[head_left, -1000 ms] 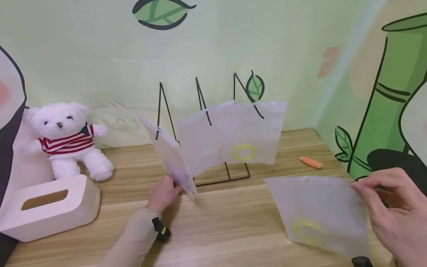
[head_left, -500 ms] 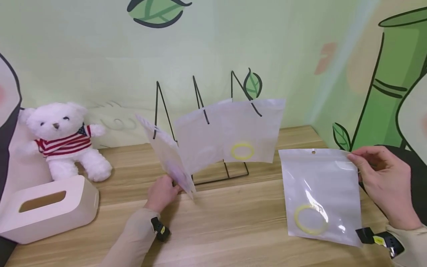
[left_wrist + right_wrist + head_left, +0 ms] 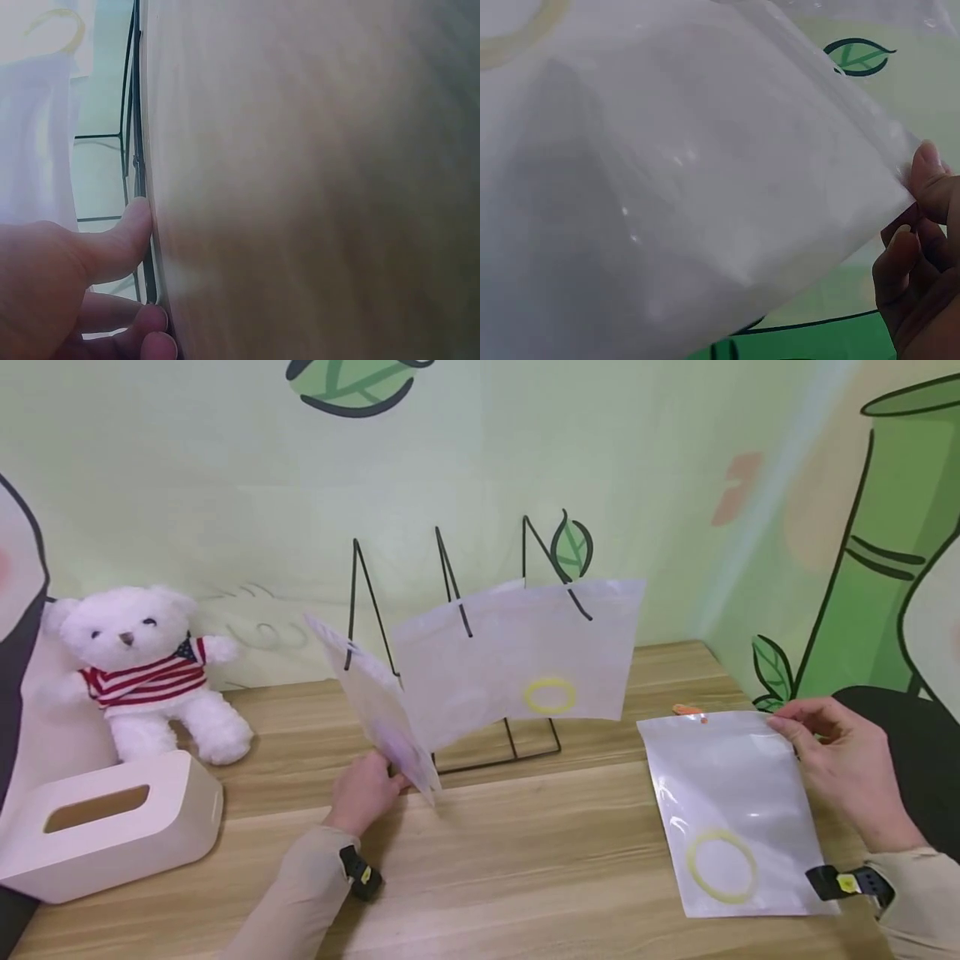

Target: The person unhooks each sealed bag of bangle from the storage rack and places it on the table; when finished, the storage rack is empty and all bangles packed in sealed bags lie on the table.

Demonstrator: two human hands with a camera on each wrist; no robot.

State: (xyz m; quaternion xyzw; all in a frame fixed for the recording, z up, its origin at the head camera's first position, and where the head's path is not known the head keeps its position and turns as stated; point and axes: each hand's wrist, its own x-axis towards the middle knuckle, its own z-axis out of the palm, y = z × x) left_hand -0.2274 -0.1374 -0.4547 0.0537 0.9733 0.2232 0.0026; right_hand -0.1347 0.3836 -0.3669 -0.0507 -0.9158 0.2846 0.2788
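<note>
In the head view, my right hand (image 3: 840,772) pinches the top right corner of a white zip bag (image 3: 738,793). A yellow ring (image 3: 691,860) shows through its lower part, and a small hole sits at its top edge. The right wrist view has the thumb on the corner of the bag (image 3: 727,172). My left hand (image 3: 363,795) is low at the left end of a black wire display rack (image 3: 495,764), partly behind a hanging bag. Up close, its thumb and fingers grip the base wire (image 3: 139,105) near the tabletop. Similar bags (image 3: 457,685) hang on the rack's hooks.
A white teddy bear (image 3: 150,677) in a striped shirt sits at the back left, behind a white tissue box (image 3: 161,835). An orange piece (image 3: 688,709) peeks out above the held bag. The wooden table (image 3: 510,868) meets a green printed wall (image 3: 247,510).
The right hand has brought the bag up and turned its front toward the head camera, then shifted it slightly right and down. The left hand has stayed at the rack.
</note>
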